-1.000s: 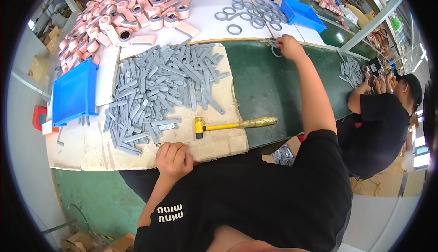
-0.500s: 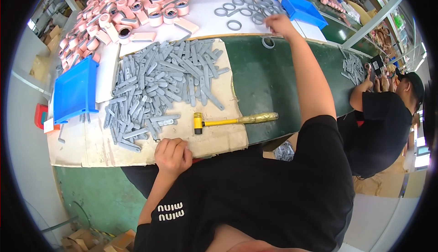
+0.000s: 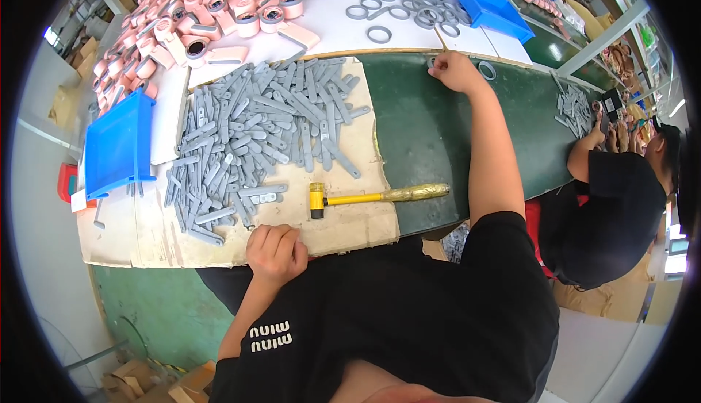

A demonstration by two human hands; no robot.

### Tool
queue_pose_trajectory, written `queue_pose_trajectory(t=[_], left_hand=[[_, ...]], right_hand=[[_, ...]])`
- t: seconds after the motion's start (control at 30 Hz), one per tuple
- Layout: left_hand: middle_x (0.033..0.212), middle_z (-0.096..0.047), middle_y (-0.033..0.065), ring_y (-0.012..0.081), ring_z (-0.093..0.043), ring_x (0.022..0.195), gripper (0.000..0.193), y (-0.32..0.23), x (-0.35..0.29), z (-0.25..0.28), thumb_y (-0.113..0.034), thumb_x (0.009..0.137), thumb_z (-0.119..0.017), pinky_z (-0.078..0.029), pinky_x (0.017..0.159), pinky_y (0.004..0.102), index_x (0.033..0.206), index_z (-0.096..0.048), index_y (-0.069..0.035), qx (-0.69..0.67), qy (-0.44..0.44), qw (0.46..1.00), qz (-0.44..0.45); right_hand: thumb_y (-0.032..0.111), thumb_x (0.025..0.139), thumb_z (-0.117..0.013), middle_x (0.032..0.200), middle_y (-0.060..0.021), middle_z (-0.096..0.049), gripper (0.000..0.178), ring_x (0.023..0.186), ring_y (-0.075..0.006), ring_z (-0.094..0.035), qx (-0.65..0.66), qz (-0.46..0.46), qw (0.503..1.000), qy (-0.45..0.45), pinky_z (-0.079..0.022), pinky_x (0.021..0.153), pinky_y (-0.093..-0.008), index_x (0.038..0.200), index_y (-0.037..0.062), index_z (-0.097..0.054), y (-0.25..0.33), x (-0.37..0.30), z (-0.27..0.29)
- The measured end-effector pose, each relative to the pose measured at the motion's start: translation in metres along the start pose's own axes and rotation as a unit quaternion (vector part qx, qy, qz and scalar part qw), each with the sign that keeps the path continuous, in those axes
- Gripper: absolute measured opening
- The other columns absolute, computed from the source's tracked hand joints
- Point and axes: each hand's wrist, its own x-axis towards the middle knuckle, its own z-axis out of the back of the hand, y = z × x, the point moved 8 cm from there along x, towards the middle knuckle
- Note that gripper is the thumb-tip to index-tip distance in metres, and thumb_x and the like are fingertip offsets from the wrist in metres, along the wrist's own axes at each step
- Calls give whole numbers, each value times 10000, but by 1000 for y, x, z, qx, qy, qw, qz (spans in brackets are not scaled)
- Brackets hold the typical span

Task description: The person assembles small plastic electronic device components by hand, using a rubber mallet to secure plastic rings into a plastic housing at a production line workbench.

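A worker's right hand [image 3: 454, 72] reaches over a green work surface [image 3: 416, 125], fingers curled and drawn toward the thumb at the far edge; a pale ring shows partly behind the fingertips, though whether they grip it cannot be told. The left hand [image 3: 276, 254], its fingers folded into a loose fist, rests at the near edge of a worn cardboard sheet [image 3: 350, 236]. A round, grey, open-centred ring [image 3: 487, 71] lies on the green surface just right of the right hand. Beyond, more grey rings [image 3: 379, 34] lie scattered on a white board beside a blue tray [image 3: 496, 17]. A yellow hammer [image 3: 350, 199] lies across cardboard and green surface, near heaped grey strips [image 3: 252, 133]. Pink housings [image 3: 212, 20] crowd the far left; a co-worker [image 3: 613, 198] sits at right.
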Motion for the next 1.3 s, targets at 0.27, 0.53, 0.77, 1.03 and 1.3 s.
queue_pose_trajectory(t=[0.27,0.53,0.77,1.03,1.3], left_hand=[[838,-675,83,273,-600,679,196,3,-1,-5,-4,654,-685,-487,598,373,848,-700,-28,-2,3,1000,17],[845,-681,85,278,-604,685,180,2,2,-3,-11,667,-683,-489,606,379,845,-699,-30,3,7,999,31],[815,-658,118,307,-591,666,168,0,7,-5,26,693,-657,-472,596,389,857,-677,-8,-11,8,1000,28],[824,-657,120,309,-593,671,166,-1,5,-6,21,701,-659,-475,598,388,864,-668,-10,-3,9,1000,29],[876,-675,88,281,-625,714,224,0,0,2,-18,669,-711,-514,633,389,892,-704,-40,19,-11,1000,21]], right_hand=[[232,948,-783,783,-64,-715,291,724,-153,-641,225,74,932,-274,-537,709,-323,1157,31,-762,-1,9,44],[263,841,-721,1282,-161,-721,301,1236,-399,-635,-129,-286,940,-134,-520,1055,-467,1101,136,-805,-132,-32,49],[261,862,-769,973,-171,-770,230,961,-346,-736,-138,-181,964,-138,-581,895,-450,993,73,-787,-113,-17,44],[143,932,-715,951,-179,-701,179,920,-371,-700,-64,62,959,-269,-555,797,-462,1072,43,-762,-37,-6,37],[299,942,-723,967,-193,-756,337,890,-368,-737,-11,18,965,-261,-579,822,-447,1169,55,-770,-71,18,9]])
